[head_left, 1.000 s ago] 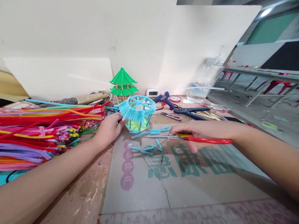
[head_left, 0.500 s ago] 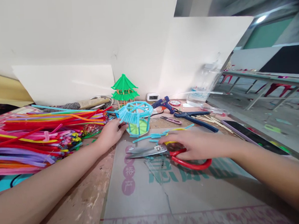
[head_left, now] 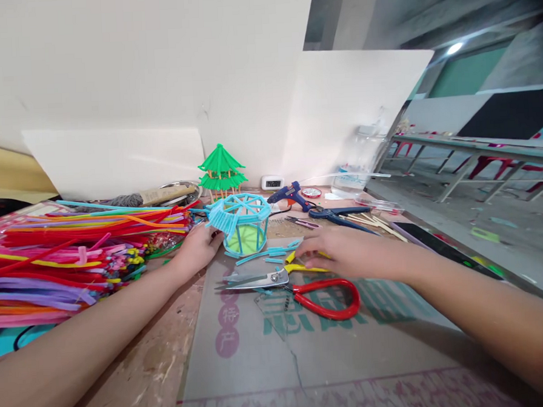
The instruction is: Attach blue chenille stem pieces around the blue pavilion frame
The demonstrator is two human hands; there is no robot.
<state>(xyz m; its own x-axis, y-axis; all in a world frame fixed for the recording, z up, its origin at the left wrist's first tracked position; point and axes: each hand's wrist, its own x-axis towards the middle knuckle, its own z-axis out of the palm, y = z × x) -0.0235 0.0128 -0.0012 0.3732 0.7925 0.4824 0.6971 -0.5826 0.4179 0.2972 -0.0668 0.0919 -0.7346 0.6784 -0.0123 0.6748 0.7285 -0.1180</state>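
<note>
My left hand (head_left: 200, 247) rests against the left side of a small light-blue pavilion model (head_left: 240, 222) made of straws, fingers curled on its roof edge. Red-handled scissors (head_left: 298, 285) lie flat on the printed cardboard sheet (head_left: 333, 346), blades pointing left. My right hand (head_left: 347, 253) hovers just behind the scissors, fingers spread and reaching toward several cut light-blue straw pieces (head_left: 267, 254) in front of the model. A finished green pavilion model (head_left: 221, 168) stands behind by the wall.
A big heap of coloured straws (head_left: 69, 250) fills the left. A blue glue gun (head_left: 289, 194), dark blue pliers (head_left: 340, 214), small snips (head_left: 302, 222), wooden sticks (head_left: 372, 220), a small clock (head_left: 272, 182) and a clear bottle (head_left: 362, 156) stand at the back right.
My right hand set the scissors down on the cardboard and let go, then moved toward the cut straw pieces. My left hand stayed on the blue model.
</note>
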